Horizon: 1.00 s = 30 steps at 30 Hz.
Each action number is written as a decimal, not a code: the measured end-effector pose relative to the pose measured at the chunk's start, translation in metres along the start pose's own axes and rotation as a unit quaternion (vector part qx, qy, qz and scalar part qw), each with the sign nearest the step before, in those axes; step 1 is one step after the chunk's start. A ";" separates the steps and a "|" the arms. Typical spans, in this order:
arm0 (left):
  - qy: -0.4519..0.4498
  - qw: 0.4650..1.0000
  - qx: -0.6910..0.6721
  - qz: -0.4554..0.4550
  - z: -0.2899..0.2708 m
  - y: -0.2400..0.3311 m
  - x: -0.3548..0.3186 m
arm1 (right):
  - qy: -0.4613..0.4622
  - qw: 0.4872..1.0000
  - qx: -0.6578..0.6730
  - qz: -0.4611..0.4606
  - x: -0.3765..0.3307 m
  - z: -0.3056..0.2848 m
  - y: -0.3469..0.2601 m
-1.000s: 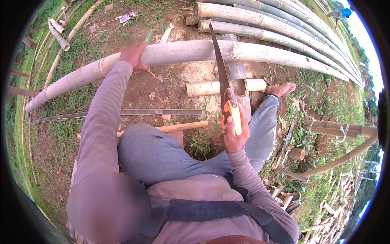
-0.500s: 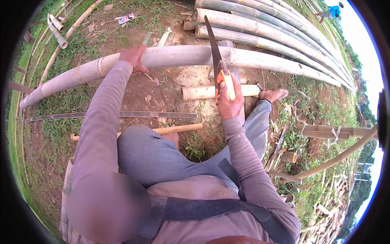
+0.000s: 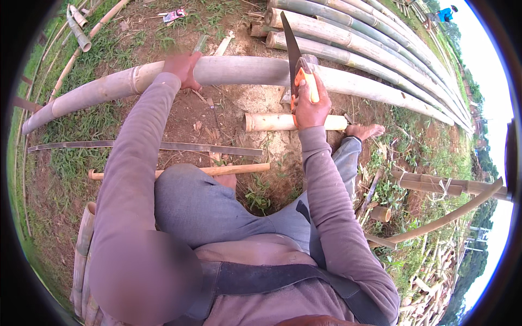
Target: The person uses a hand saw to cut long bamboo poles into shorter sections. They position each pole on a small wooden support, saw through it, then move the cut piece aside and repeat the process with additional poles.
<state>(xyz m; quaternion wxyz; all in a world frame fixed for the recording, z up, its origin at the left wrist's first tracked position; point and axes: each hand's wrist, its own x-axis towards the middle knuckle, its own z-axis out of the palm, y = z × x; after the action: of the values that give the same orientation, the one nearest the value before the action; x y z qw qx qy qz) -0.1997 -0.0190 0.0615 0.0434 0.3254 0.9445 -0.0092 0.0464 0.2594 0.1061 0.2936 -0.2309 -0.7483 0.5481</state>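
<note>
The left hand (image 3: 183, 71) gripped the thick bamboo pole (image 3: 242, 70) from above. The pole lay over the far edge of the sawdust patch (image 3: 261, 99). The right hand (image 3: 313, 104) squeezed the orange handle (image 3: 310, 87) of the saw (image 3: 294, 58), and its dark blade (image 3: 291, 43) crossed the pole.

Outdoor yard, bright daylight. Landmark: stacked bamboo poles (image 3: 337, 35) on ground. Left of stack: brown bare earth (image 3: 182, 125), patchy green grass (image 3: 114, 65), small packet (image 3: 173, 15). Right of stack: pale sky (image 3: 481, 49). Nearer than stack, rightward: lashed bamboo frame (image 3: 429, 183), heap of bamboo scraps (image 3: 427, 296).
</note>
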 end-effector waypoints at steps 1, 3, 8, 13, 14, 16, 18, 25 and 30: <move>-0.009 1.000 -0.004 -0.002 -0.004 0.001 0.000 | 0.011 0.997 -0.050 -0.051 -0.010 -0.006 0.021; -0.026 0.999 -0.022 -0.023 -0.012 -0.003 -0.006 | -0.004 0.998 -0.045 -0.052 -0.059 -0.025 0.024; 0.003 1.000 -0.019 -0.020 0.014 -0.014 -0.009 | -0.030 0.998 -0.045 -0.045 -0.203 -0.089 0.010; -0.021 1.000 -0.012 -0.019 0.010 -0.004 -0.003 | -0.015 1.000 -0.017 -0.016 -0.103 -0.042 0.020; -0.021 0.999 -0.020 -0.013 0.005 0.002 0.000 | -0.003 0.999 0.015 0.032 -0.062 -0.024 0.015; -0.030 0.999 -0.023 -0.012 -0.009 0.000 0.002 | 0.009 0.999 -0.007 -0.030 -0.014 -0.006 0.008; -0.060 0.998 -0.031 -0.016 -0.003 -0.007 0.000 | 0.002 1.000 -0.009 -0.026 -0.020 -0.005 0.004; -0.007 1.000 -0.017 -0.006 0.016 -0.019 -0.005 | -0.045 0.998 0.000 0.041 -0.209 -0.104 0.013; -0.031 0.999 -0.007 -0.010 0.012 -0.009 0.005 | -0.018 0.999 0.034 0.011 -0.107 -0.044 0.025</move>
<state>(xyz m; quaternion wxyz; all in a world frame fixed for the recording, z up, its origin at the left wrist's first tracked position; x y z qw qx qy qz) -0.2079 -0.0235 0.0487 0.0748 0.3150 0.9460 -0.0126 0.1548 0.2255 0.0720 0.2821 -0.2190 -0.7318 0.5804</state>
